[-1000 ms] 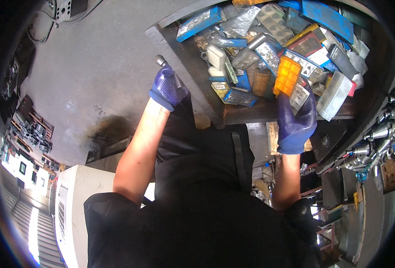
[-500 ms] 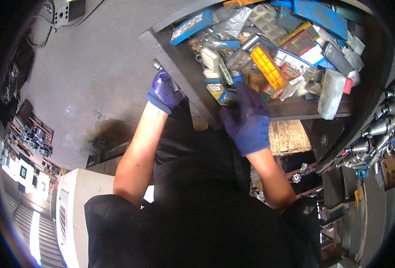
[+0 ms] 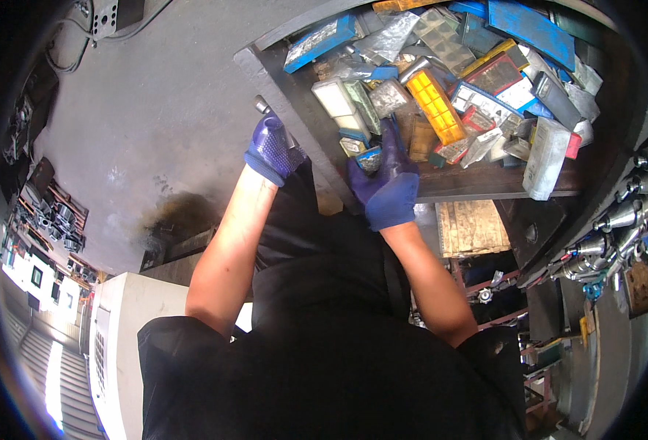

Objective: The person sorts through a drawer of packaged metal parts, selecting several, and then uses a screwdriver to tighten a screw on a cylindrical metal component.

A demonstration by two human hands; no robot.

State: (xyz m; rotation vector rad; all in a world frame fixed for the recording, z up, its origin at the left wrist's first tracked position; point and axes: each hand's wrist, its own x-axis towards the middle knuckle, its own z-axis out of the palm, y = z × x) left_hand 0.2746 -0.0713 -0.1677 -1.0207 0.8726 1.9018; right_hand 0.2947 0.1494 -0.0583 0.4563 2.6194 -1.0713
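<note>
My left hand (image 3: 271, 150), in a purple-blue dotted glove, is closed around a metal rod-shaped tool (image 3: 262, 105) whose rounded end sticks out beyond the fingers. It is beside the left wall of an open drawer (image 3: 287, 94). My right hand (image 3: 387, 187), gloved alike, reaches over the drawer's near edge with thumb and fingers spread. Between them lies a small blue-topped box (image 3: 369, 159), and contact with it is unclear. Just beyond are a long white plastic case (image 3: 341, 107), a greenish flat case (image 3: 362, 107) and a clear greyish box (image 3: 390, 97).
A yellow compartmented case (image 3: 437, 107), a blue case (image 3: 319, 44) and a pale grey box (image 3: 546, 159) lie among many jumbled boxes. Metal tool holders (image 3: 621, 215) line the right side. A white cabinet (image 3: 144, 312) stands at lower left.
My right hand has shifted left and its fingers have spread. The white case and greenish case have swung left, and the small boxes by my thumb have shifted. My left hand has barely moved.
</note>
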